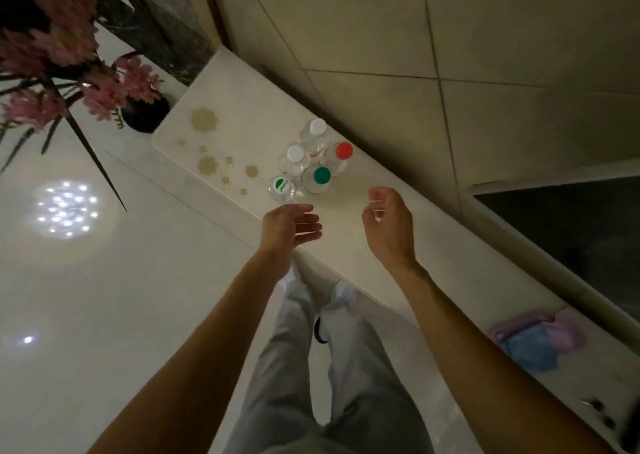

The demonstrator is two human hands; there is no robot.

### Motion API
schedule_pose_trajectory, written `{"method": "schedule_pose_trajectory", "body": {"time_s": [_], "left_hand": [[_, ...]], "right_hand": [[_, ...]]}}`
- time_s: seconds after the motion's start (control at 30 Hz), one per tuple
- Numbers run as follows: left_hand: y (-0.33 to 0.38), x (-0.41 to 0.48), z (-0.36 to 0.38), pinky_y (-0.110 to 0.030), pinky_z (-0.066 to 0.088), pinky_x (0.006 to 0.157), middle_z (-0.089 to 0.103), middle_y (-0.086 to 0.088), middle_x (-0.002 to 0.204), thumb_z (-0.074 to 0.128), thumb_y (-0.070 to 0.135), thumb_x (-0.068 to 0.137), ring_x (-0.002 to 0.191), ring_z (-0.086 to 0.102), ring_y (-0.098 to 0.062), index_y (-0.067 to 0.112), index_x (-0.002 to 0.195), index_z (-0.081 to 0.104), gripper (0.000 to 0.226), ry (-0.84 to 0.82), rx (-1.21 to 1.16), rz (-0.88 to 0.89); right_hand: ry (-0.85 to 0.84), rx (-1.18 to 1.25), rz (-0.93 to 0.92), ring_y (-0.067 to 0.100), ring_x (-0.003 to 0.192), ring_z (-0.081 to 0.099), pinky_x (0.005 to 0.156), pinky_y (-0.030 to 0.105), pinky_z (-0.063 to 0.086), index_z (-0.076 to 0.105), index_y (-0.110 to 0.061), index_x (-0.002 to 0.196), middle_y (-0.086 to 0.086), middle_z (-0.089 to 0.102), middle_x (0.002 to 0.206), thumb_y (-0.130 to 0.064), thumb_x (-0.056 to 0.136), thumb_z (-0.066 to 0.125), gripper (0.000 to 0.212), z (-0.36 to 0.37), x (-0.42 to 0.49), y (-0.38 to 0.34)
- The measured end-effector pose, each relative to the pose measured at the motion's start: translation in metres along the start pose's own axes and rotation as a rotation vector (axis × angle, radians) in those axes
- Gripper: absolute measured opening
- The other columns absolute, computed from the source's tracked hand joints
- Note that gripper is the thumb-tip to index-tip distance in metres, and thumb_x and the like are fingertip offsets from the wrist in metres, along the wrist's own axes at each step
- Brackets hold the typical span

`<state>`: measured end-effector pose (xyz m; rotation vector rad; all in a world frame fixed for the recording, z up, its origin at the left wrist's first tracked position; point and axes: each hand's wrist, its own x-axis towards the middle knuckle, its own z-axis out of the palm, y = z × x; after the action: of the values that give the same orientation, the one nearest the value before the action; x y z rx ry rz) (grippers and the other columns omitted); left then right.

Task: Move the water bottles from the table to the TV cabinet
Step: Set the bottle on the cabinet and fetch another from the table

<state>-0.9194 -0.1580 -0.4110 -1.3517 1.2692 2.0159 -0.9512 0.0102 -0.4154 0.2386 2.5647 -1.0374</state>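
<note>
Several clear water bottles stand upright in a tight cluster on the cream cabinet top (349, 246). Two have white caps (317, 126) (295, 153), one a red cap (344, 150), one a dark green cap (321, 175), and the nearest a white-and-green cap (281, 184). My left hand (289, 227) hovers just below the nearest bottle, fingers relaxed and pointing right, holding nothing. My right hand (388, 225) hangs to the right of the cluster with fingers loosely curled, empty and apart from the bottles.
A dark vase (145, 114) with pink flowers (52, 55) stands at the cabinet's left end. A black TV screen (571, 232) leans against the tiled wall on the right. Purple and blue cloths (540, 336) lie on the top further right. Glossy floor lies to the left.
</note>
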Motion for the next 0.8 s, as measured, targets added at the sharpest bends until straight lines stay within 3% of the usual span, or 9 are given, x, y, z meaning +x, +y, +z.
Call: {"method": "schedule_pose_trajectory", "body": {"time_s": [0.07,0.2,0.33,0.43,0.53,0.6,0.67,0.8], "left_hand": [[0.013,-0.021,0.0,-0.041,0.058,0.078,0.067,-0.017,0.086,0.052,0.008,0.094,0.078,0.067,-0.029,-0.001,0.1,0.066,0.018,-0.024,0.224,0.098],[0.031,-0.062,0.006,-0.032,0.056,0.072,0.068,-0.014,0.089,0.051,0.013,0.097,0.075,0.065,-0.022,0.001,0.104,0.066,0.021,-0.11,0.663,0.312],[0.037,-0.1,0.016,-0.018,0.049,0.067,0.064,-0.003,0.093,0.047,0.015,0.099,0.075,0.062,-0.012,0.006,0.106,0.065,0.021,-0.228,1.117,0.5],[0.035,-0.125,0.026,-0.022,0.048,0.078,0.065,-0.002,0.102,0.048,0.016,0.099,0.088,0.062,-0.014,0.007,0.109,0.065,0.022,-0.299,1.454,0.651],[0.028,-0.151,0.038,-0.022,0.046,0.072,0.067,-0.006,0.096,0.048,0.021,0.099,0.079,0.059,-0.014,0.005,0.107,0.064,0.024,-0.389,1.735,0.807],[0.023,-0.17,0.046,-0.023,0.041,0.068,0.068,-0.008,0.093,0.047,0.024,0.099,0.073,0.056,-0.014,0.004,0.106,0.063,0.026,-0.444,1.864,0.9],[0.014,-0.192,0.056,-0.027,0.044,0.068,0.07,-0.009,0.1,0.046,0.028,0.1,0.081,0.062,-0.02,0.005,0.106,0.063,0.029,-0.468,1.938,0.985],[-0.022,-0.249,0.07,-0.036,0.052,0.079,0.069,-0.01,0.103,0.047,0.034,0.098,0.092,0.064,-0.027,0.009,0.103,0.063,0.029,-0.505,1.992,1.089]], "right_hand": [[-0.029,-0.028,0.017,0.012,0.107,0.058,0.079,0.013,0.044,0.053,-0.016,0.124,0.0,0.058,0.127,-0.014,0.094,0.056,0.03,-0.022,-0.014,-0.004],[-0.049,-0.123,0.072,0.017,0.107,0.059,0.088,0.025,0.049,0.057,-0.013,0.12,0.004,0.061,0.122,-0.018,0.094,0.055,0.027,-0.065,-0.045,-0.009],[-0.01,-0.197,0.127,0.018,0.108,0.06,0.085,0.021,0.044,0.061,-0.011,0.117,0.006,0.064,0.12,-0.019,0.095,0.053,0.025,-0.103,-0.081,-0.007],[0.014,-0.231,0.164,0.019,0.107,0.061,0.086,0.024,0.045,0.061,-0.012,0.116,0.007,0.065,0.119,-0.022,0.095,0.053,0.025,-0.124,-0.11,-0.001],[0.048,-0.242,0.213,0.021,0.105,0.061,0.085,0.026,0.046,0.061,-0.012,0.116,0.007,0.065,0.117,-0.025,0.096,0.053,0.026,-0.141,-0.145,0.011],[0.084,-0.24,0.222,0.021,0.101,0.061,0.08,0.024,0.044,0.061,-0.01,0.114,0.008,0.066,0.114,-0.026,0.097,0.052,0.026,-0.149,-0.171,0.019],[0.148,-0.227,0.215,0.022,0.099,0.062,0.078,0.024,0.042,0.063,-0.009,0.111,0.008,0.067,0.112,-0.024,0.096,0.053,0.025,-0.159,-0.205,0.029],[0.299,-0.179,0.228,0.024,0.096,0.062,0.077,0.029,0.045,0.067,-0.009,0.1,0.007,0.068,0.105,-0.021,0.091,0.055,0.019,-0.172,-0.29,0.059]]}}
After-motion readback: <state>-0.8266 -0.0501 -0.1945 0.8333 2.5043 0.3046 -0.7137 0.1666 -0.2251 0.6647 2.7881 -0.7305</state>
